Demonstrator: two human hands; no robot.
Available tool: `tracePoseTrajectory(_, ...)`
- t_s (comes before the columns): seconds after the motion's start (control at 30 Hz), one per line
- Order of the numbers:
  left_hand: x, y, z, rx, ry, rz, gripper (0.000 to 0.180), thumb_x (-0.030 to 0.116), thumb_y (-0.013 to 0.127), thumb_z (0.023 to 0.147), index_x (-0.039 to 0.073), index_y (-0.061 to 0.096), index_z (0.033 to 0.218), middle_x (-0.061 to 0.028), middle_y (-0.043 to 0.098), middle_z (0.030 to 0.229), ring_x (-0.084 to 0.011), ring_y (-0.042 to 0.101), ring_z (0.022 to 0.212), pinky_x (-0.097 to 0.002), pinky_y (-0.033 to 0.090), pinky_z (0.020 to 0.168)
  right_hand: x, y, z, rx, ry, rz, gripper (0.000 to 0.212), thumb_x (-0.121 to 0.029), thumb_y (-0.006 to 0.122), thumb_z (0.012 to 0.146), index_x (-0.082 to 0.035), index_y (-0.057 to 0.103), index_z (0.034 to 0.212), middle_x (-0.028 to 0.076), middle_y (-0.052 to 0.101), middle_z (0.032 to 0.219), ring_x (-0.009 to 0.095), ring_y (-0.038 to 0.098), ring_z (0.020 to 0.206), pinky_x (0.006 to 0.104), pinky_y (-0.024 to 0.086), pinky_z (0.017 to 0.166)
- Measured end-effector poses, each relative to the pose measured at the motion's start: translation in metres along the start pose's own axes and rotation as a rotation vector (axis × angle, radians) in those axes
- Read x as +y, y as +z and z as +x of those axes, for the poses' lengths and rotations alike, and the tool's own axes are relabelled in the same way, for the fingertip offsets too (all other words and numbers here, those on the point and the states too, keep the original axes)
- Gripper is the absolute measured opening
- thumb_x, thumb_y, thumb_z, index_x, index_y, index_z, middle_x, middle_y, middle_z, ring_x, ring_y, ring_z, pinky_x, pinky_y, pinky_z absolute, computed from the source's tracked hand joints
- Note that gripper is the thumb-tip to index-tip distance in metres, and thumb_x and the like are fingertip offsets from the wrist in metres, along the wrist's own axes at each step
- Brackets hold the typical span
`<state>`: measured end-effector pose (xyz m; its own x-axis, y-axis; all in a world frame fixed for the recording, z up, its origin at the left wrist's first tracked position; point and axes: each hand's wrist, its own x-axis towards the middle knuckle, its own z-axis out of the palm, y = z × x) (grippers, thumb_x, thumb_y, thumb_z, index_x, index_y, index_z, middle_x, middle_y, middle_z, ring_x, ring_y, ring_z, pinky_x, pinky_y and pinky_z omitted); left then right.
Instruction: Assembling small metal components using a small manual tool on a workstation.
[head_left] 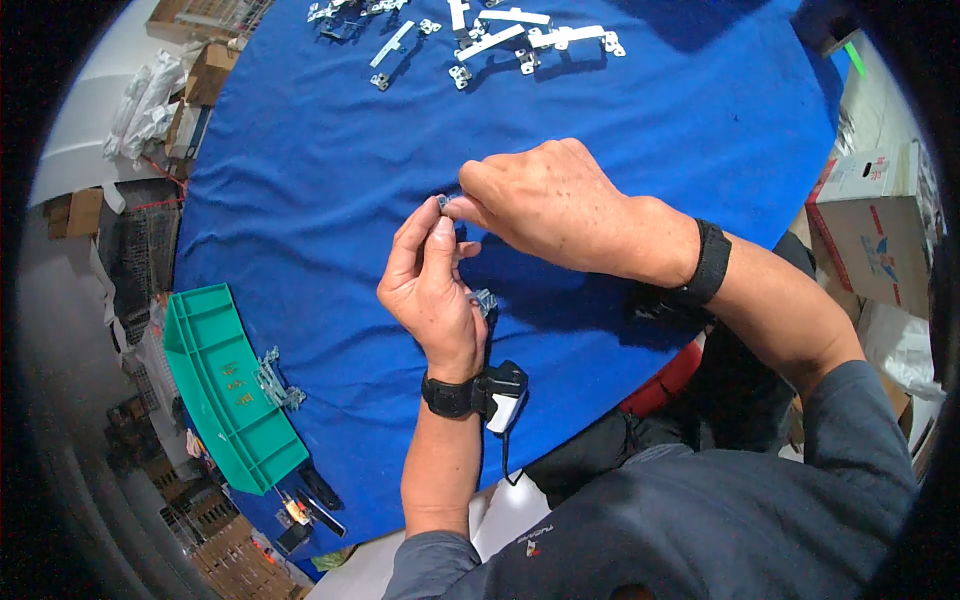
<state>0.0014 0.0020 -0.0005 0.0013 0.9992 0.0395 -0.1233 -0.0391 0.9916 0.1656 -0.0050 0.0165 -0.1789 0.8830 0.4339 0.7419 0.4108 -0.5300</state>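
My left hand is raised over the blue cloth, its thumb and forefinger pinching a small shiny metal part. From the right, my right hand meets it there, fingers curled and thumb against the same part. Its exact kind is too small to make out, and the fingers cover most of it. Beside my left palm, near the curled lower fingers, shows another grey metal piece; whether the hand holds it or it lies on the cloth, I cannot tell.
A green divided tray with small brass-coloured pieces stands at left, grey metal parts by its edge. At the far side lie several white metal strips and brackets. A cardboard box stands off the table at right.
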Motion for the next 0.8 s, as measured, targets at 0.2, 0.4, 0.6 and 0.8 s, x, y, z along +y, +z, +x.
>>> tracePoseTrajectory(0.2,-0.003,-0.001,0.000,0.005,0.004,-0.005,0.023,-0.003,0.060,0.094,-0.007,0.065,0.116,-0.0146,0.071,0.102,-0.0153,0.068,0.079,-0.0272,0.059,0.064,-0.002,-0.001,0.002,0.045,0.000,0.080,0.017,-0.019,0.061,0.090,-0.004,0.053,0.086,0.015,0.067,0.075,0.035,0.068,0.067,0.0474,0.051,0.054)
tracePoseTrajectory(0.4,-0.001,-0.002,-0.001,0.008,-0.038,0.008,0.023,-0.002,0.061,0.093,-0.005,0.066,0.116,-0.0136,0.071,0.102,-0.0160,0.069,0.080,-0.0270,0.059,0.063,0.003,-0.002,-0.001,0.010,-0.032,0.061,0.014,-0.016,0.062,0.088,-0.006,0.052,0.088,0.014,0.064,0.077,0.036,0.066,0.068,0.0471,0.050,0.053)
tracePoseTrajectory(0.6,0.001,0.002,0.001,-0.032,-0.030,-0.145,0.040,-0.002,0.064,0.091,-0.004,0.055,0.131,-0.0141,0.068,0.111,-0.0175,0.069,0.094,-0.0245,0.059,0.060,0.006,-0.010,0.005,0.146,-0.002,-0.008,0.014,-0.017,0.063,0.088,-0.006,0.054,0.088,0.011,0.060,0.079,0.034,0.064,0.075,0.0437,0.050,0.058)
tracePoseTrajectory(0.8,0.008,0.002,0.000,-0.171,-0.087,-0.256,0.066,-0.001,0.065,0.090,-0.003,0.030,0.147,-0.0168,0.067,0.113,-0.0158,0.069,0.085,-0.0239,0.059,0.057,0.005,-0.007,0.012,0.170,-0.215,0.307,0.011,-0.015,0.063,0.091,-0.007,0.056,0.092,0.011,0.057,0.081,0.033,0.059,0.079,0.0438,0.048,0.066)
